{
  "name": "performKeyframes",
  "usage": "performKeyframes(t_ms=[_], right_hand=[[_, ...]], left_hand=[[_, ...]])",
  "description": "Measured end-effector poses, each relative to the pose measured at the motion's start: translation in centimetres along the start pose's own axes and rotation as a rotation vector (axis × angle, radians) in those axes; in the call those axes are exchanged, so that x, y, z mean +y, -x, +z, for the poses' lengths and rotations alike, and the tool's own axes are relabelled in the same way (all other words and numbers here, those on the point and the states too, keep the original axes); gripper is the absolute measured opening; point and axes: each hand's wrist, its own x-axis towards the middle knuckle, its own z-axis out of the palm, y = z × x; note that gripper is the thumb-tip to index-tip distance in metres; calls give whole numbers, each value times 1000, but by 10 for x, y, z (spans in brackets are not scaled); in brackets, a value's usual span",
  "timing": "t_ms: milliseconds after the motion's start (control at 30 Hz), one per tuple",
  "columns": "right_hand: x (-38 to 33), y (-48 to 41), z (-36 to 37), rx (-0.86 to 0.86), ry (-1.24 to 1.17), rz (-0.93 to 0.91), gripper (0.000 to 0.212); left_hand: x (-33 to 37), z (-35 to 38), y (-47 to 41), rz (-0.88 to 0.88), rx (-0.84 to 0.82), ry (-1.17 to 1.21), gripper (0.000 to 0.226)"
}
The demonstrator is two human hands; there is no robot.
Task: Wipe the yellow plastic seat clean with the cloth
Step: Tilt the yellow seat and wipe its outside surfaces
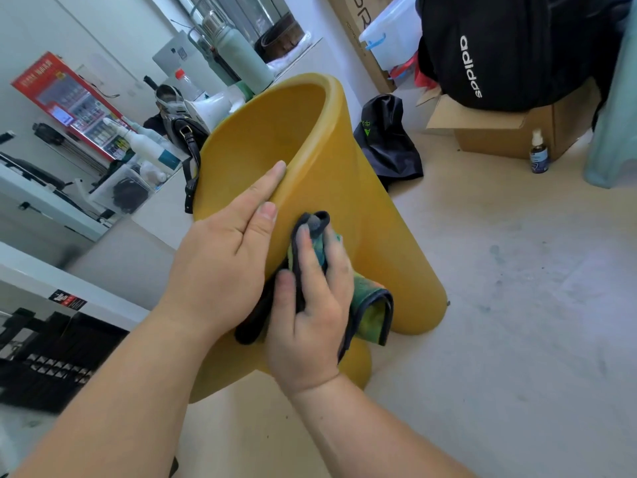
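I am gripping the bunched cloth [372,312] in my right hand [310,305], fingers curled round it, and pressing it on the outer wall of the yellow seat [344,188] just below the rim, while my left hand [220,263] is lying flat-fingered over that rim to steady it. I judge I am mid-wipe, with the hollow and legs probably still to do. The seat is standing tipped on the floor [517,305], its long axis running from the hollow, opening up and leftward, to the legs at lower right.
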Motion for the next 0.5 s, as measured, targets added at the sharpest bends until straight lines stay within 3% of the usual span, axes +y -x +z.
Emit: performKeyframes(t_ms=[100,267,500], right_hand=[[28,-63,0,95,12,-41,38],[67,-132,3,141,-189,433,48],[-21,-20,17,145,44,136,41]], left_hand=[[0,0,0,-3,-6,25,40],[0,0,0,-19,-33,27,40],[-4,-2,-3,15,-33,74,41]])
